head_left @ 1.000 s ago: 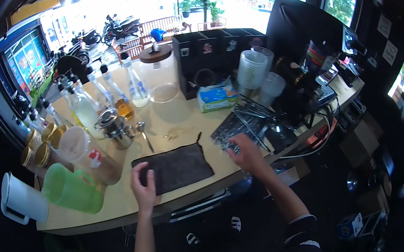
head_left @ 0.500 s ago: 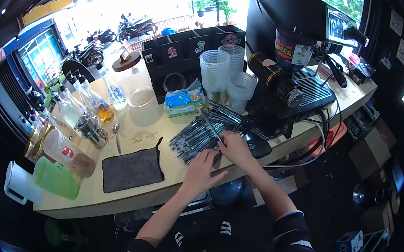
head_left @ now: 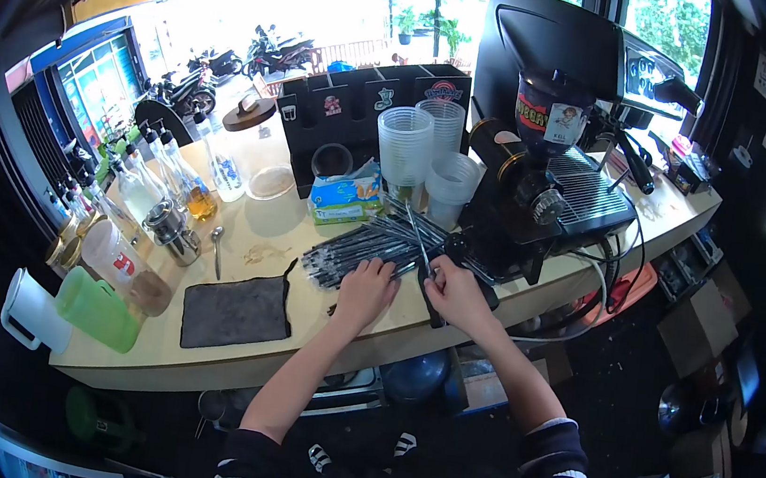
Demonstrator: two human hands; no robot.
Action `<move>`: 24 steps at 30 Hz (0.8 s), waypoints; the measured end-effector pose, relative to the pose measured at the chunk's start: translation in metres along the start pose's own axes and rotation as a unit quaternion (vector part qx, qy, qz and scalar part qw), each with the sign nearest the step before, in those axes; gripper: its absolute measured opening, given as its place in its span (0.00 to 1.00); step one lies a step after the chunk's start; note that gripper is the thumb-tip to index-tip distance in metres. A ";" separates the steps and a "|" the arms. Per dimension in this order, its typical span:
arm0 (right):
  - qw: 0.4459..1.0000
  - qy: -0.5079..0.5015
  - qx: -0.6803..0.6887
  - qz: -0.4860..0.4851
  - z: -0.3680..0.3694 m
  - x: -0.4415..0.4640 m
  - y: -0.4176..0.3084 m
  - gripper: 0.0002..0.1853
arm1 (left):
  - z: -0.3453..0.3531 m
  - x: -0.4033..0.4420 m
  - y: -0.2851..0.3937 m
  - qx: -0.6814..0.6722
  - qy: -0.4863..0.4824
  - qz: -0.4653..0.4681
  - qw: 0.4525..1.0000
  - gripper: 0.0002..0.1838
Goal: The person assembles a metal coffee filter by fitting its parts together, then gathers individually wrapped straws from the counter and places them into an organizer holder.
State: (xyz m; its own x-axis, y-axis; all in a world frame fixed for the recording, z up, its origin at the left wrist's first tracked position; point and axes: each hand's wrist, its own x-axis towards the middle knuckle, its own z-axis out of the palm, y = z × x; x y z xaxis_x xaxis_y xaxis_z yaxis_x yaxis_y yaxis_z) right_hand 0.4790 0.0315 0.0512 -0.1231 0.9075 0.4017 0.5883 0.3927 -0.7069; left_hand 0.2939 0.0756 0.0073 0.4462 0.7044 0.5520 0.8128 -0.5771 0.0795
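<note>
A heap of thin dark straws point(head_left: 358, 253), which look individually wrapped in clear plastic, lies on the counter in front of me. My left hand point(head_left: 367, 292) rests at the near edge of the heap, palm down, with its fingers stretched over the straws. To its right, my right hand point(head_left: 456, 295) is closed around the lower end of one straw point(head_left: 418, 231), which slants up and away toward the cups. Under and beside the right hand are a black mat and a dark handle point(head_left: 430, 303), partly covered by that hand.
Behind the heap stand a blue-green tissue pack point(head_left: 347, 195), stacked plastic cups point(head_left: 403, 147) and a black organizer point(head_left: 322, 109). A coffee grinder point(head_left: 548, 116) and espresso machine point(head_left: 588, 182) fill the right. Leftward are a dark cloth point(head_left: 238, 312), a spoon point(head_left: 217, 248), bottles and pitchers point(head_left: 101, 309).
My left hand has shifted left along the heap. My right hand has moved slightly right and closer, with the straw now standing out from the heap. The view has turned a little.
</note>
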 end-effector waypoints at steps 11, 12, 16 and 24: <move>0.994 -0.052 -0.089 0.047 0.018 -0.004 0.015 0.14 | 0.011 0.020 -0.006 0.057 -0.099 -0.043 0.993 0.11; 0.994 -0.053 -0.086 0.046 0.020 -0.003 0.016 0.14 | 0.008 0.020 -0.007 0.063 -0.108 -0.042 0.991 0.12; 0.997 -0.016 -0.076 0.030 0.026 -0.002 0.022 0.13 | 0.010 0.016 -0.011 0.073 -0.098 -0.026 0.992 0.14; 1.000 -0.001 -0.021 -0.002 0.037 0.008 0.035 0.14 | 0.004 0.009 0.010 0.033 -0.086 -0.034 0.995 0.15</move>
State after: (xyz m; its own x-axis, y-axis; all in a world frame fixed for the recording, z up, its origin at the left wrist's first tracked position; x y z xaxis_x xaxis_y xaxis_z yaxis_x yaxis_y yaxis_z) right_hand 0.4688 0.0579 0.0075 -0.1266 0.9060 0.4039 0.6215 0.3898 -0.6796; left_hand 0.3070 0.0776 0.0099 0.4425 0.8046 0.3959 0.8636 -0.5013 0.0535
